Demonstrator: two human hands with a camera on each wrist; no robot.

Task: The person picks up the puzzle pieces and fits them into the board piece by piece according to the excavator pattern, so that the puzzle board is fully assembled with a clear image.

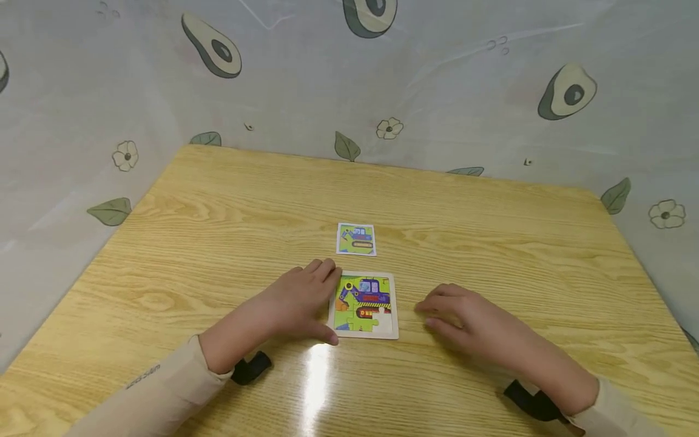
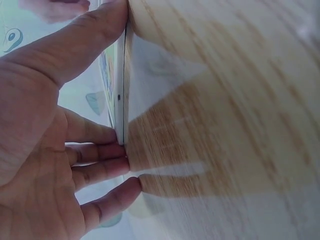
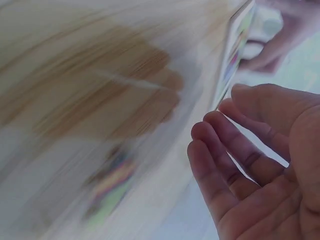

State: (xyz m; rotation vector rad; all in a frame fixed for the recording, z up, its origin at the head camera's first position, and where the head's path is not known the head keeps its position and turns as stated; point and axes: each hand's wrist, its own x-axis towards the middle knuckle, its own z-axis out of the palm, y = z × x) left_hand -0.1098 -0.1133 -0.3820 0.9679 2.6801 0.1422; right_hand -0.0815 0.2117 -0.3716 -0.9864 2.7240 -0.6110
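Observation:
A square jigsaw puzzle (image 1: 364,291) of a purple digger lies in a light wooden frame tray (image 1: 395,303); a pale gap shows at its lower right. My left hand (image 1: 297,300) holds the tray's left side, thumb at the near corner and fingertips at the far one. In the left wrist view, that thumb (image 2: 75,45) and the fingers span the tray's edge (image 2: 120,95). Right of the tray, my right hand (image 1: 464,312) hovers apart from it, fingers loosely bent and nothing between them. A blurred, colourful puzzle piece (image 3: 112,187) lies on the table below the right hand, hidden in the head view.
Behind the tray lies a small picture card (image 1: 357,239) of the same digger. Both sit on a glossy wooden table (image 1: 491,230), with a patterned sheet (image 1: 437,85) hanging along its far side. A bright reflection (image 1: 317,382) streaks the near tabletop.

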